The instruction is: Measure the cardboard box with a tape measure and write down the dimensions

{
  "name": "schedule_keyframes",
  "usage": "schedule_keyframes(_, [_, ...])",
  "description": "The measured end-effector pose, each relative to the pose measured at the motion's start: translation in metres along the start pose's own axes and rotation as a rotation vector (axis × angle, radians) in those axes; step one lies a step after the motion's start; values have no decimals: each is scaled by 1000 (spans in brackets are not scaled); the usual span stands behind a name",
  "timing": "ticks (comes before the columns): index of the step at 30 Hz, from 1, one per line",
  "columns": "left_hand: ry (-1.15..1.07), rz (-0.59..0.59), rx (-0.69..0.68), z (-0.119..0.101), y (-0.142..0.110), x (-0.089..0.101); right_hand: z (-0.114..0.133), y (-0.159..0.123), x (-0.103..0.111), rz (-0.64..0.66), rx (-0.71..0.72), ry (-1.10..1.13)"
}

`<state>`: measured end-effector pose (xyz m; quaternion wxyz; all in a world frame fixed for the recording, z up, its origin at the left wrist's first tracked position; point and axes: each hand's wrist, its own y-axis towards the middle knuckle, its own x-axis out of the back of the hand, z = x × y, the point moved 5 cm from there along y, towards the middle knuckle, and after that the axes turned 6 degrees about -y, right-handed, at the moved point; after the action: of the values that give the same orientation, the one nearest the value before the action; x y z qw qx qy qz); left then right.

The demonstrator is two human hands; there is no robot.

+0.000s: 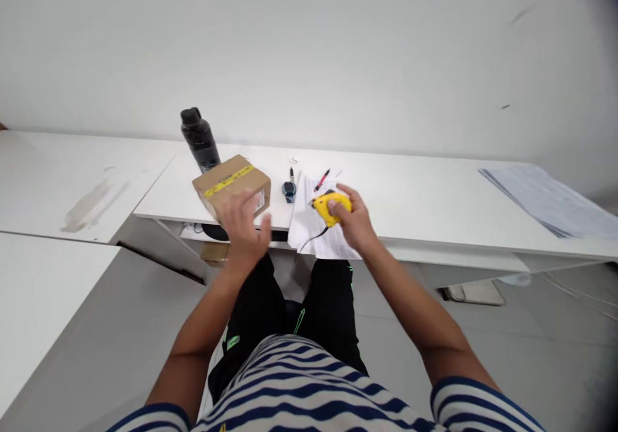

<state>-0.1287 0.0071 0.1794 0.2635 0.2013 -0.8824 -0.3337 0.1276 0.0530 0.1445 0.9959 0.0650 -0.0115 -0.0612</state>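
Note:
My right hand [356, 221] grips a yellow tape measure [332, 208] with a dark strap hanging from it. The tape measure is held over a stack of printed papers [304, 223]. Slightly blurred by motion, my left hand [245, 223] is open with the thumb apart, in front of a cardboard box [232, 178]. Yellow tape runs across the top of the box, and a white label shows on its side. Whether the left fingers touch the box I cannot tell.
Behind the box stands a black bottle [199, 139]. A wristwatch [288, 190], a dark pen [291, 173] and a red pen [322, 179] lie on the white desk [415, 200]. More papers [545, 197] lie at the right. Under the desktop, a shelf holds a dark object.

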Motion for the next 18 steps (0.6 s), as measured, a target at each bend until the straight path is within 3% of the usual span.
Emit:
schedule_keyframes(2, [-268, 197, 71, -25, -24, -36, -13, -23, -8, 69, -99, 87])
schedule_keyframes(3, [-408, 280, 188, -31, -33, -55, -14, -31, -11, 85, -87, 86])
schedule_keyframes(5, [-629, 370, 449, -34, -45, -86, -3, -38, -14, 99, 67, -21])
schedule_keyframes(7, [-736, 369, 634, -28, -49, -104, 14, -30, -13, 181, 313, -213])
schedule_keyframes(9, [-747, 333, 697, -18, -48, -111, 24, -4, -6, 290, 468, -412])
schedule_keyframes(10, [-735, 329, 698, -13, -47, -113, 24, 16, 0, 320, 487, -522])
schedule_keyframes(12, [-702, 383, 677, -7, -43, -118, 16, 68, 17, 254, 424, -821])
schedule_keyframes(14, [-679, 527, 633, -6, -38, -130, 0, 121, 24, 232, 388, -1239])
schedule_keyframes(16, [-651, 715, 579, -8, -29, -150, -26, 164, 20, 399, 340, -1553])
schedule_keyframes(18, [-599, 866, 537, -6, -21, -173, -50, 188, 11, 563, 371, -1680])
